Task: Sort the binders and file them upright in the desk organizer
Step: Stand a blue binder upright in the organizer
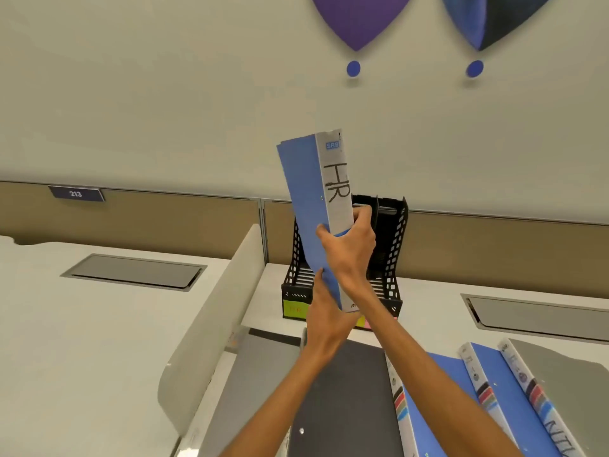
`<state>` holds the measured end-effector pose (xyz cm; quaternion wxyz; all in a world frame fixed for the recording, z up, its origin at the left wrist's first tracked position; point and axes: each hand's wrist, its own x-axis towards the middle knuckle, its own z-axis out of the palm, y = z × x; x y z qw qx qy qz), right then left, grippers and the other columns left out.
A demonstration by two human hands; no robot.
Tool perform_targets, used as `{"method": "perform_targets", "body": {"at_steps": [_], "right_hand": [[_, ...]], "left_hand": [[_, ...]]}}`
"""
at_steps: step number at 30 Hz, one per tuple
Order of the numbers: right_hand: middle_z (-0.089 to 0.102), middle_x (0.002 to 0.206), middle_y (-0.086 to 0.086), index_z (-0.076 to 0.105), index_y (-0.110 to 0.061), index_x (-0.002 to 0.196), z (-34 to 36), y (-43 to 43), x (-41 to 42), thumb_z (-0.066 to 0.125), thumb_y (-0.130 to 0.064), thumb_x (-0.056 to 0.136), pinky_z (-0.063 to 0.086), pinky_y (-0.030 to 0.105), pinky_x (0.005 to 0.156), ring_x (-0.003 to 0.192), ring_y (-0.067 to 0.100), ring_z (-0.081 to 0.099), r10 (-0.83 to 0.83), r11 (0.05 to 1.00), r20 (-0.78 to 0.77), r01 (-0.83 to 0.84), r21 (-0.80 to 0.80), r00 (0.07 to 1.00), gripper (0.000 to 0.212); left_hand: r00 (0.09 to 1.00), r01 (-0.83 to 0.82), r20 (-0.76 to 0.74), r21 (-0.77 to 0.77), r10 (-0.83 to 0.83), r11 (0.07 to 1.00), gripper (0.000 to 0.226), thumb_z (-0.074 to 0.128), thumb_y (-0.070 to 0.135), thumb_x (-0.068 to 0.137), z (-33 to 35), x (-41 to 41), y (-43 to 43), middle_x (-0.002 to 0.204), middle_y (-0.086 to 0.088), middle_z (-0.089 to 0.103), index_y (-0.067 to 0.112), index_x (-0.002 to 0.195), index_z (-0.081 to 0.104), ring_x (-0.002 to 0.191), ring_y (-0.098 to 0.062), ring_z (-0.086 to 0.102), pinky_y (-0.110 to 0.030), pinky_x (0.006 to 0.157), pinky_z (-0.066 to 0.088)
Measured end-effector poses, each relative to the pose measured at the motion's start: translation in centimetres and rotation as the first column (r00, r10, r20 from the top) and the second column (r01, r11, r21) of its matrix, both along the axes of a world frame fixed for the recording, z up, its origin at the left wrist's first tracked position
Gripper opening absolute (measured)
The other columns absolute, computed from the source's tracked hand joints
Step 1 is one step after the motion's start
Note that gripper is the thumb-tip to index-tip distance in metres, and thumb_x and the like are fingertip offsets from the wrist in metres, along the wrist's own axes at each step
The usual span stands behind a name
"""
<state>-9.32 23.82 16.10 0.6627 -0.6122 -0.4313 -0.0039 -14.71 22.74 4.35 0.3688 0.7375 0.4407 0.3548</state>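
Note:
I hold a blue binder (pixel 304 206) with a grey spine marked "HR" upright and tilted slightly left, in front of and above the black desk organizer (pixel 393 239). My right hand (pixel 351 249) grips the spine at mid height. My left hand (pixel 324 319) holds the binder's bottom edge. The binder's lower end hovers over the organizer's front left; which slot lies under it I cannot tell. A yellow-green sticky label (pixel 294 308) and a pink one (pixel 362 321) sit on the organizer's front.
On the desk near me lie a black binder (pixel 346 390), a grey folder (pixel 257 374), blue binders (pixel 494 377) and a grey binder (pixel 560 374). A white curved divider (pixel 217 308) stands at left. Cable hatches (pixel 131 270) are set into both desks.

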Motion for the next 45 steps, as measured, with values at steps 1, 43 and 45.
{"method": "perform_targets", "body": {"at_steps": [1,43,45], "right_hand": [[0.061,0.104,0.000,0.039,-0.016,0.109,-0.2,0.4,-0.2,0.083,-0.032,0.073,0.052,0.008,0.060,0.091,0.014,0.065,0.005,1.000,-0.010,-0.005,0.006,1.000,0.059],[0.065,0.122,0.003,0.050,-0.015,0.136,-8.8,14.2,-0.1,0.069,-0.036,0.082,0.054,0.020,0.068,0.100,0.020,0.066,0.063,0.929,0.058,-0.037,-0.368,0.996,0.061],[0.066,0.121,0.005,0.050,-0.013,0.136,-9.1,14.0,-0.7,0.070,-0.035,0.082,0.059,0.025,0.070,0.096,0.019,0.067,0.053,0.938,0.023,-0.042,-0.344,0.998,0.062]], "left_hand": [[1.000,-0.016,0.014,0.040,0.016,0.999,0.107,0.078,0.048,0.074,-0.3,-0.2,0.6,0.144,-0.008,0.047,0.013,0.153,0.014,0.120,-0.020,0.057,-0.020,0.090,0.046],[0.992,-0.049,0.106,-0.206,0.072,0.977,0.105,0.070,0.077,0.058,-10.6,-5.1,16.7,0.138,0.003,0.048,0.024,0.142,0.037,0.124,-0.020,0.053,-0.030,0.093,0.052],[0.989,-0.103,0.086,-0.180,0.120,0.978,0.091,0.071,0.071,0.062,-10.4,-5.3,16.8,0.129,0.001,0.055,0.022,0.134,0.048,0.115,-0.018,0.058,-0.014,0.080,0.050]]}}
